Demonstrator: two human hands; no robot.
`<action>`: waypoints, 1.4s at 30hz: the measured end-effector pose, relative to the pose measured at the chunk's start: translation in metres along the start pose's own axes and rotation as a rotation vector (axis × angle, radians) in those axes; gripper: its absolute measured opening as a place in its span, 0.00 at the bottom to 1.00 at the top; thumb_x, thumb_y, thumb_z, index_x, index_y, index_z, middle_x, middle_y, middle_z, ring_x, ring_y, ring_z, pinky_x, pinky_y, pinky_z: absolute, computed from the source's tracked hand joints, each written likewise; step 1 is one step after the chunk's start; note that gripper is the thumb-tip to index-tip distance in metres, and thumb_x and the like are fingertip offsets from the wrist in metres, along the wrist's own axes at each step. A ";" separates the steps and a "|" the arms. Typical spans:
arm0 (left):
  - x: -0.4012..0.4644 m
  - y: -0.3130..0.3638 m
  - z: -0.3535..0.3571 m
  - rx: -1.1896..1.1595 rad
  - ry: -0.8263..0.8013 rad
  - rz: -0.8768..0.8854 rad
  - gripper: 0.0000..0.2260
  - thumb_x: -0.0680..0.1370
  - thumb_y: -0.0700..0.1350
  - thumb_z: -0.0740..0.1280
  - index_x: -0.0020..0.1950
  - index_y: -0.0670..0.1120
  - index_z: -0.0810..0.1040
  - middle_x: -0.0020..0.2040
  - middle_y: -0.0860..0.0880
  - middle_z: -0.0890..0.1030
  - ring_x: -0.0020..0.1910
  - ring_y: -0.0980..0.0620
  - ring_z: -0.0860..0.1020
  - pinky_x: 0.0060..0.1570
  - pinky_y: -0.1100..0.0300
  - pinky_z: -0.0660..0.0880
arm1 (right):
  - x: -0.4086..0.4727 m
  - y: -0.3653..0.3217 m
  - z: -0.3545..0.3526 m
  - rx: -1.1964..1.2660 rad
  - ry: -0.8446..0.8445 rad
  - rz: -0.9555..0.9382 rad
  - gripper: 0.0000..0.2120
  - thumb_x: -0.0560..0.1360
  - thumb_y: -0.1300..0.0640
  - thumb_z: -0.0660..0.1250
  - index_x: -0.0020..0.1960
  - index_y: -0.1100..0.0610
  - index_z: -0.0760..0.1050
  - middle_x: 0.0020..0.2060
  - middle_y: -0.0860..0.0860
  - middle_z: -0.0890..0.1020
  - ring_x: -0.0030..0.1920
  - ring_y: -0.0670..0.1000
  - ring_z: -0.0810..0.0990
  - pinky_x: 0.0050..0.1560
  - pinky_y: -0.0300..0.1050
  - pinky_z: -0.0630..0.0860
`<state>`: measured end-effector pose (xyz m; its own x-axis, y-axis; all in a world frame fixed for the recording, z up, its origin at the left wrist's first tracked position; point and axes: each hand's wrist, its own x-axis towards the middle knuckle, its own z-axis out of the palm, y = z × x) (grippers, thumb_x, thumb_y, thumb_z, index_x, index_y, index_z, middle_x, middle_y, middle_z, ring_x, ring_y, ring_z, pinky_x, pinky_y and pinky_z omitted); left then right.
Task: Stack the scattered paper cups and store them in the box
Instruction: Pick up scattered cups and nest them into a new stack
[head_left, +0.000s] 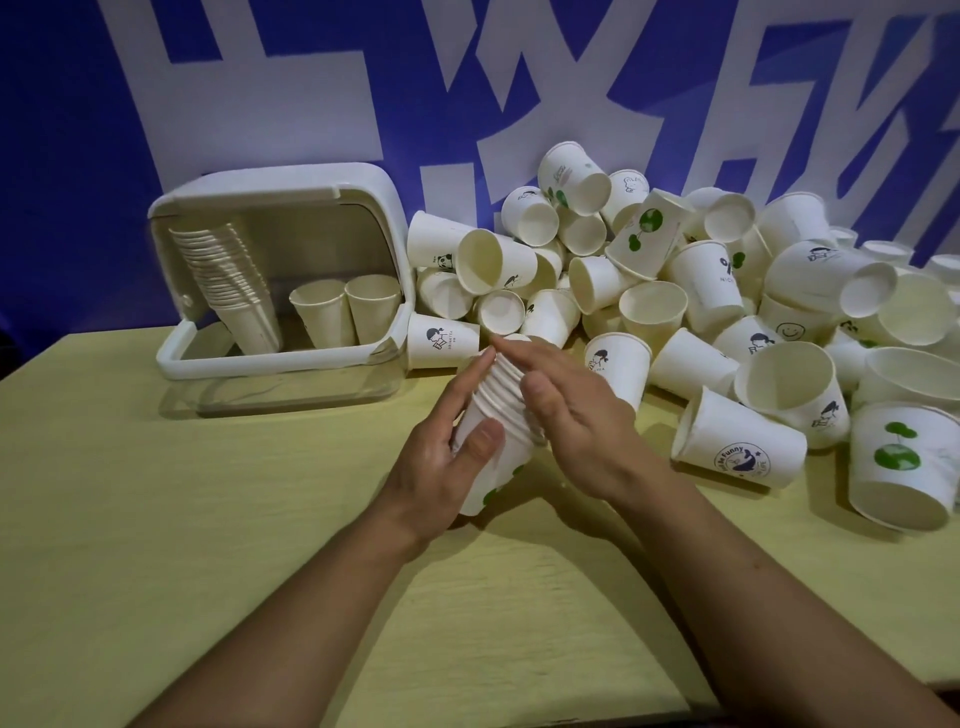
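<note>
Just right of the box (280, 291), my left hand (441, 462) grips a stack of cups (498, 415), fingers curled round it; my right hand (566, 410) rests flat against it. Next, I judge: carry it into the box.

Yellow table (156, 519), blue-white banner (311, 78)

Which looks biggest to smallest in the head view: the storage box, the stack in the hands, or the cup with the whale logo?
1. storage box, clearly largest.
2. stack of cups and whale-logo cup: they look about alike, and hands hide part of the stack, so I won't rank them.
</note>
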<state>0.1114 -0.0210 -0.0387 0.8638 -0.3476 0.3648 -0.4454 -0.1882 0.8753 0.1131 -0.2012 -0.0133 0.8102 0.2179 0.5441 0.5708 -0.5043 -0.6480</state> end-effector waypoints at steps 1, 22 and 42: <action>0.000 -0.001 0.000 -0.003 0.006 -0.003 0.24 0.77 0.63 0.62 0.73 0.74 0.61 0.73 0.67 0.69 0.72 0.61 0.70 0.70 0.47 0.72 | 0.000 0.000 0.002 0.014 -0.013 0.002 0.33 0.78 0.31 0.45 0.74 0.47 0.68 0.65 0.38 0.72 0.67 0.32 0.65 0.64 0.26 0.58; 0.006 0.015 0.040 -0.005 -0.168 0.065 0.22 0.83 0.54 0.53 0.76 0.69 0.53 0.74 0.78 0.56 0.77 0.68 0.54 0.75 0.67 0.53 | -0.069 -0.003 -0.102 -0.860 -0.123 0.404 0.24 0.77 0.47 0.66 0.72 0.45 0.68 0.69 0.48 0.71 0.64 0.54 0.70 0.64 0.53 0.66; 0.031 0.063 0.133 -0.035 -0.249 0.216 0.27 0.76 0.62 0.59 0.73 0.77 0.54 0.75 0.65 0.65 0.74 0.62 0.66 0.72 0.55 0.67 | -0.097 -0.031 -0.168 -0.180 0.702 0.221 0.29 0.74 0.48 0.73 0.71 0.47 0.67 0.65 0.45 0.70 0.58 0.42 0.75 0.53 0.38 0.79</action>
<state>0.0789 -0.1656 -0.0144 0.6643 -0.5904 0.4585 -0.6001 -0.0554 0.7980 -0.0055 -0.3472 0.0432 0.5940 -0.4572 0.6619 0.3253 -0.6161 -0.7174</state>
